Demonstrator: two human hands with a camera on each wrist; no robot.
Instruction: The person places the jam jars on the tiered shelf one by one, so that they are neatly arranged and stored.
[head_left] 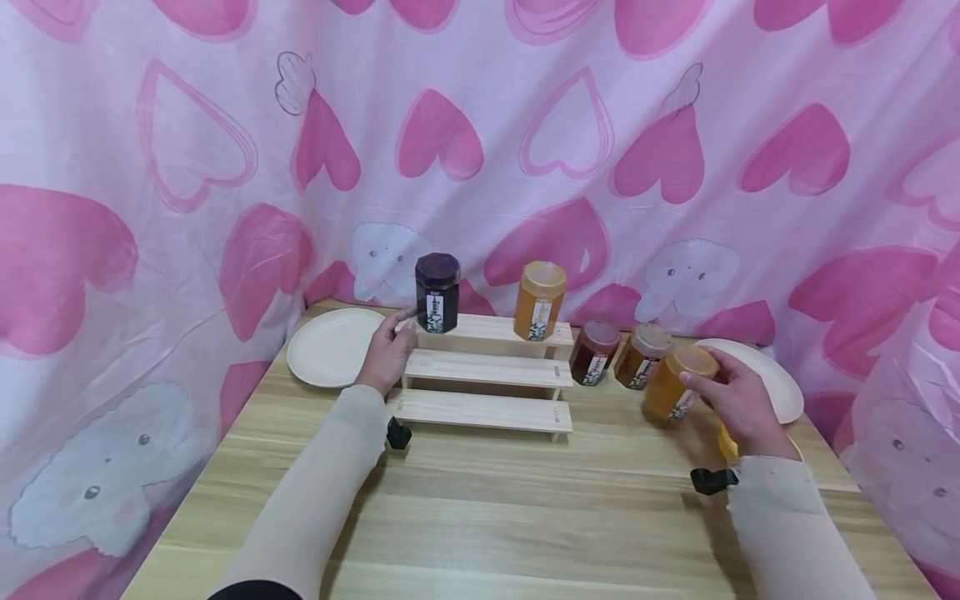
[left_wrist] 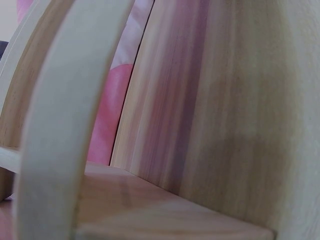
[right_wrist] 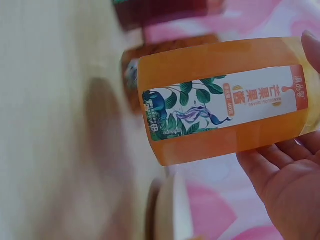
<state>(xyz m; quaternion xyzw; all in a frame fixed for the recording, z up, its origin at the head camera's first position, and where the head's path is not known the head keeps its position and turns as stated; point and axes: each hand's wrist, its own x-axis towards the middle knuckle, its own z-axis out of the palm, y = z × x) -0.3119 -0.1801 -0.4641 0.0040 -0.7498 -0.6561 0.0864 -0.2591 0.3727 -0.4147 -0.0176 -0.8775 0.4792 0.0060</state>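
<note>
My right hand grips an orange jar of jam near its lid. In the right wrist view, this orange jam jar shows a white label with leaves and a bird. At the left end of a three-step wooden rack, my left hand has its fingertips by the top step, close beside a dark purple jar. That jar and a yellow jar stand on the top step. The left wrist view shows pale rack boards close up, with the hand out of sight.
A dark red jar and a brown jar stand on the table right of the rack. White plates lie at the back left and back right. Something yellow shows partly behind my right hand. A heart-patterned curtain hangs behind.
</note>
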